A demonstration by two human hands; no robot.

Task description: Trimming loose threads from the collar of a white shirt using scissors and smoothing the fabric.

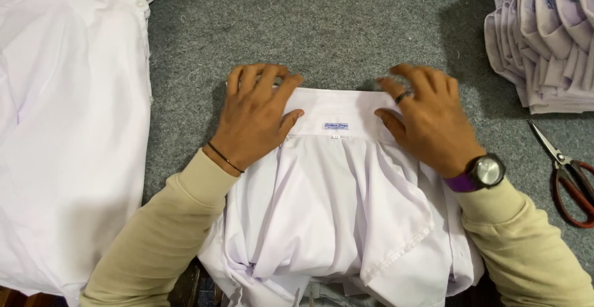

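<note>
grey felt table (346,28) | both hands' fingers spread flat on white shirt (337,177)

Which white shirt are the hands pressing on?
The middle white cotton shirt, collar under left hand and right hand; the other white shirts lie untouched left.

Shirt (334,214): lower part cut off by bottom edge; collar ends hidden under left hand (257,118) and right hand (427,118). Label (335,126) print too small to read. Cloth (68,127) cut off left. Stack (550,34) and scissors (572,180) cut off right.
</note>
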